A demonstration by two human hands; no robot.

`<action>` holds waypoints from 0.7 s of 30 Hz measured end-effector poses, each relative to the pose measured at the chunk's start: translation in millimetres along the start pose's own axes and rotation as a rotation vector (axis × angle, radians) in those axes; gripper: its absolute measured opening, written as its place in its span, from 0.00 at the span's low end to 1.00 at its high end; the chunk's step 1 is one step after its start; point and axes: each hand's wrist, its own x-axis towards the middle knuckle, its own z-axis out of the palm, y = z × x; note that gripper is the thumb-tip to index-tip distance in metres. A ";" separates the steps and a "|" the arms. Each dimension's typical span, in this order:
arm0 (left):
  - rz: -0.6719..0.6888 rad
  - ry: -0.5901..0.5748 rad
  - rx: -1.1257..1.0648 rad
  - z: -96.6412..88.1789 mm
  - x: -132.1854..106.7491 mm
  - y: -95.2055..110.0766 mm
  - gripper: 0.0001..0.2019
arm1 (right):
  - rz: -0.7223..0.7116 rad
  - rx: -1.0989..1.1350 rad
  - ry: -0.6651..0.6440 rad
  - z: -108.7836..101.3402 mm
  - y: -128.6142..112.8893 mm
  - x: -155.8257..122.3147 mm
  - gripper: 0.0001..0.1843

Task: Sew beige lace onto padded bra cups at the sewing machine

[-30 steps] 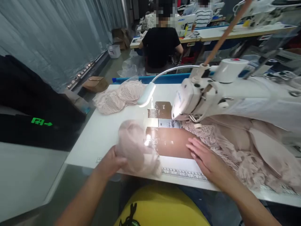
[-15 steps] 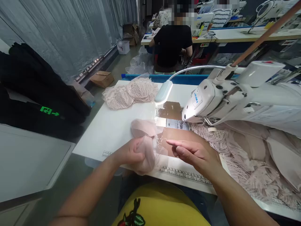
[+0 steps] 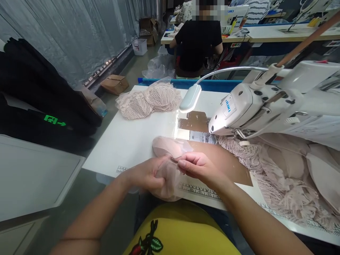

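A sheer pale-pink piece of fabric (image 3: 170, 177) hangs bunched at the table's front edge, its upper part lying on the white top. My left hand (image 3: 151, 173) is closed around it from the left. From the right, my right hand (image 3: 195, 164) pinches the same fabric, thumb and forefinger pressed together close to the left fingertips. What lies exactly between those fingertips is too small to make out. Just beyond the hands is the sewing machine's metal needle plate (image 3: 199, 137), with the white sewing machine head (image 3: 228, 109) above it.
Beige lace pieces (image 3: 150, 99) are piled at the table's back left. More lace and fabric (image 3: 287, 177) heaps under the machine arm on the right. A lamp (image 3: 191, 98) on a bendable neck overhangs the table. Another person in black (image 3: 199, 42) sits ahead.
My right hand has moved left from above the brown plate and closed on the fabric beside my left hand. My left hand keeps its hold. The view has shifted slightly.
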 end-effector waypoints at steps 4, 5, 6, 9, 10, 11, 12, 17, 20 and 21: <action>-0.040 -0.089 0.107 -15.8 -7.4 11.0 0.28 | -0.062 -0.203 0.084 -7.0 -0.3 -12.6 0.20; -0.072 -0.125 0.162 -25.0 -11.7 15.6 0.29 | -0.077 -0.327 0.129 -13.4 2.7 -20.0 0.20; -0.112 -0.142 0.237 -35.6 -16.4 20.3 0.29 | -0.091 -0.484 0.177 -22.0 7.9 -28.8 0.19; -0.227 0.050 0.589 -68.3 -27.7 31.5 0.23 | -0.144 -1.007 0.469 -57.0 35.1 -60.4 0.20; -0.245 0.194 0.755 -76.0 -28.8 33.1 0.21 | -0.138 -1.162 0.578 -69.3 46.2 -71.0 0.20; -0.245 0.341 0.922 -80.7 -28.0 33.2 0.21 | -0.150 -1.299 0.667 -80.3 56.9 -80.7 0.21; -0.222 0.460 1.072 -82.2 -25.3 32.0 0.21 | -0.160 -1.399 0.709 -89.1 66.2 -89.2 0.22; 0.059 0.226 1.298 -53.4 7.5 11.7 0.23 | -0.210 -1.275 0.833 -82.5 82.3 -106.8 0.20; 0.039 0.199 1.214 -32.6 25.9 1.6 0.15 | -0.118 -0.707 0.752 -49.5 74.2 -97.9 0.16; 0.022 0.248 1.179 -27.4 29.1 0.4 0.14 | -0.066 -0.476 0.678 -38.1 70.5 -92.7 0.17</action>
